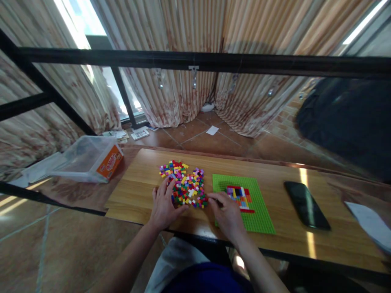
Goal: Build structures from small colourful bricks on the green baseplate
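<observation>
A pile of small coloured building bricks (186,185) lies on the wooden table. At its left front edge rests my left hand (165,205), fingers spread and thumb out, the fingertips touching bricks. My right hand (227,213) is between the pile and a green baseplate (259,215), its thumb and fingers pinched together near the pile's right edge. Whatever sits in that pinch is too small to make out. On the baseplate stands a low block of red, white, orange, blue and yellow bricks (242,199), partly covered by my right hand.
A black phone (307,205) lies on the table (137,179) right of the baseplate, with white paper (371,224) at the far right. Beyond the table's left end is a clear plastic box (88,158) with an orange label. A black metal rail (195,61) crosses behind.
</observation>
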The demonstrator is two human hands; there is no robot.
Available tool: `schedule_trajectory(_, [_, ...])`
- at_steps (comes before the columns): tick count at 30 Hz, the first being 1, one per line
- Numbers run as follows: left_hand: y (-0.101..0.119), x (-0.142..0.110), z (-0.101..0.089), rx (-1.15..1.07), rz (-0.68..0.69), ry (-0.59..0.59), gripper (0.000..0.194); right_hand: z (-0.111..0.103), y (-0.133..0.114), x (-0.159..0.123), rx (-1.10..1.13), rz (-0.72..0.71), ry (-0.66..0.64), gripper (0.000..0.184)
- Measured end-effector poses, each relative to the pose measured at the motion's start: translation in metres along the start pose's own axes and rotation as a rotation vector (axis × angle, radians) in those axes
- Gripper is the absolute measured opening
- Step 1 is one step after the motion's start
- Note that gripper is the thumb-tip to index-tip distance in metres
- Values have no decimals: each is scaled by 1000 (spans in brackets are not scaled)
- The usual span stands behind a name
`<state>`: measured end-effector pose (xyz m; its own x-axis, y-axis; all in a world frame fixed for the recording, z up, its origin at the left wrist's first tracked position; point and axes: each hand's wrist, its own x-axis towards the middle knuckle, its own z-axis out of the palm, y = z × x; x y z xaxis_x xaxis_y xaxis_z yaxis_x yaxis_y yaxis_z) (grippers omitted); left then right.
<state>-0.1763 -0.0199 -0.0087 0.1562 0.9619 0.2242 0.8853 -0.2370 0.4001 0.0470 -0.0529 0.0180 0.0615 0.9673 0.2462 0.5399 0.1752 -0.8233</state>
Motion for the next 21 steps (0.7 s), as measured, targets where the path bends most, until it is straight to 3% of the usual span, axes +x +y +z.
schedule_trajectory(4, [-9, -3, -4, -182, 29, -31, 93, 38, -9, 10, -73, -63, -162, 19])
schedule_trajectory(11, [-19, -8, -9, -363, 121, -54, 89, 79, -36, 35, -355, -159, -301, 18])
schedule_trajectory(15, [-19, -8, -8, -371, 153, -39, 86, 94, -42, 36, -469, -158, -308, 15])
schedule_trajectory(21, [-19, -9, -5, -327, 148, -17, 83, 100, -35, 28, -428, -156, -257, 12])
